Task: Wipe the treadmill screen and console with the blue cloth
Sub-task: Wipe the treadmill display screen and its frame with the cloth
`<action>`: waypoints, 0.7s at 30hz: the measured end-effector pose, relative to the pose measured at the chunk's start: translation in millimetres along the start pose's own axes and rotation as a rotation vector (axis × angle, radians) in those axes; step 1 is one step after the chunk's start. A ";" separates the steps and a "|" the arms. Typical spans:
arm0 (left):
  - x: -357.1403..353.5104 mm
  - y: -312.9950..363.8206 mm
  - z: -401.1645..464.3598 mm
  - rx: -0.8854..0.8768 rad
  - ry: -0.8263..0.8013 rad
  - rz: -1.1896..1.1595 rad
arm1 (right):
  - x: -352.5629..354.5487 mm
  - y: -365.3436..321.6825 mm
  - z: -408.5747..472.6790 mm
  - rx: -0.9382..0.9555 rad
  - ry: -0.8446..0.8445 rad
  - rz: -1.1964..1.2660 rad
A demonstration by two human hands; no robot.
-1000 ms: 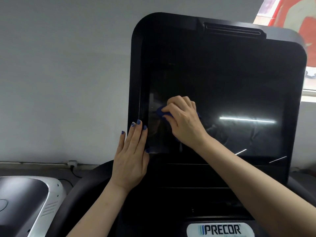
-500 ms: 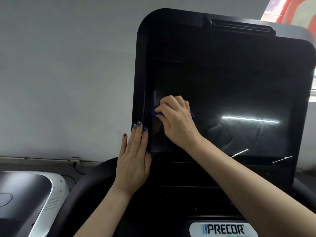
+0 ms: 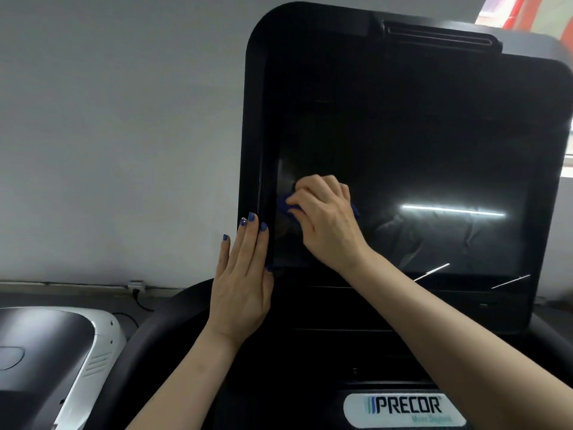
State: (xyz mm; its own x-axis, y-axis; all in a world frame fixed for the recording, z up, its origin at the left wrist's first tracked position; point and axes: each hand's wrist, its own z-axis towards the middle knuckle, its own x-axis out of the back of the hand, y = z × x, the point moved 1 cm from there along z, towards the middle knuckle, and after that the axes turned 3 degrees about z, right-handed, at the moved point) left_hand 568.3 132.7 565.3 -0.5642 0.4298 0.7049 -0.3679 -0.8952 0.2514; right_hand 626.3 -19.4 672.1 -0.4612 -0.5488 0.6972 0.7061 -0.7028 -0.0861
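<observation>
Two hands work on the treadmill in the single head view. The right hand (image 3: 325, 223) has its fingers curled round the blue cloth (image 3: 286, 207), bunched small so that only a dark blue edge shows past the fingertips and another scrap behind the knuckles; that grip is closed on the cloth and presses it against the screen (image 3: 434, 181) near its left border, low down. Bunching the cloth likely puts firm pressure on one patch of glass.

The left hand (image 3: 242, 283) lies flat, its fingers straight and together, against the lower left edge of the console (image 3: 310, 57), its painted nails reaching up the black frame. This grip is open and holds nothing; the hand seems set there to steady the panel against the push of the wiping hand. Glare streaks lie across the right part of the glass, well apart from the cloth. A PRECOR badge (image 3: 406, 409) sits below, and another machine (image 3: 52, 352) with a white shell stands at the lower left.

Compared with the picture half a second earlier, the right hand and cloth sit at much the same spot by the left border, shifted only slightly, and the left hand has kept its place on the frame. Most of the screen and the lower console look not yet reached, by my judgement.
</observation>
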 end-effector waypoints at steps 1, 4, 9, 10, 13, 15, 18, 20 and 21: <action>-0.1 -0.3 -0.2 -0.003 0.001 0.000 | -2.1 -1.4 -3.2 0.027 -0.033 0.002; -0.3 -0.7 -0.1 -0.005 0.003 0.013 | 5.0 11.2 -17.7 0.148 -0.144 0.001; -1.0 -0.1 0.4 -0.003 0.018 0.019 | 8.8 19.2 -9.3 0.010 -0.009 0.008; -1.4 -0.4 -0.1 -0.006 0.017 0.019 | 6.2 15.6 -8.6 0.008 -0.012 0.000; -2.0 -0.6 -0.1 -0.006 0.018 0.036 | 9.3 22.2 -18.4 0.122 -0.107 -0.006; -2.5 0.0 -0.1 0.001 0.025 0.049 | 19.6 36.2 -25.1 0.134 -0.103 0.000; -3.4 -0.1 0.1 0.002 0.039 0.057 | 24.6 46.5 -22.1 0.001 0.019 0.029; -4.1 -0.3 -0.1 -0.001 0.037 0.055 | 19.3 41.3 -18.0 -0.067 0.066 0.031; -4.4 -0.3 0.0 -0.004 0.037 0.059 | 16.9 39.0 -17.3 -0.069 0.069 0.029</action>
State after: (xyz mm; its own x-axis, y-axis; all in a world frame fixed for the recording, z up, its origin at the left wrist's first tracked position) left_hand 570.9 131.1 562.1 -0.6122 0.3804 0.6932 -0.3362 -0.9187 0.2073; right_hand 636.7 -63.9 668.2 -0.4788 -0.5970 0.6437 0.6817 -0.7148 -0.1559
